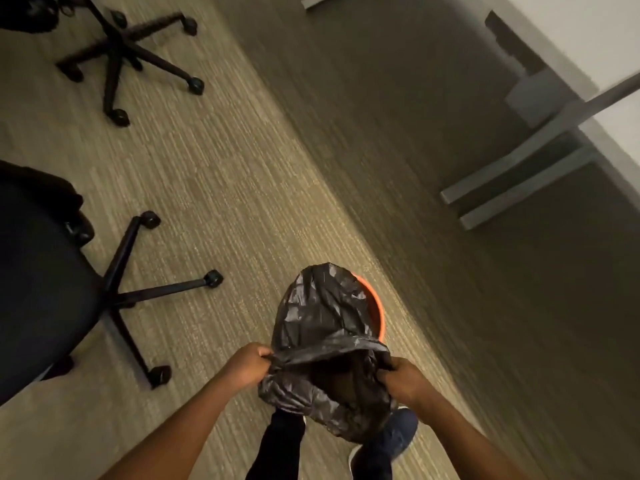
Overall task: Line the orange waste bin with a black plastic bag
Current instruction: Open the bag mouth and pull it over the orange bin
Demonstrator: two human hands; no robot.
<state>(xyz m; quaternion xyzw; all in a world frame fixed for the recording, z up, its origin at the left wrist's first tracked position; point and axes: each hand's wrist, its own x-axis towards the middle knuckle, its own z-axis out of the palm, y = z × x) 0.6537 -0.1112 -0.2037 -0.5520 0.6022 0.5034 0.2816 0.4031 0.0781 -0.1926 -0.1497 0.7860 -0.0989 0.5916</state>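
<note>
A black plastic bag (322, 327) hangs in the air, its mouth stretched wide toward me. My left hand (246, 366) grips the left edge of that mouth and my right hand (401, 379) grips the right edge. Behind the bag's closed far end, only a curved strip of the orange waste bin (375, 303) shows on the carpet; the bag hides the rest of it.
Two black office chairs on wheeled bases stand at the left, one close (114, 292) and one farther back (117, 57). Grey metal desk legs (519, 174) rest on the darker carpet at the right, under a white desktop (588, 29). My feet (388, 441) are below the bag.
</note>
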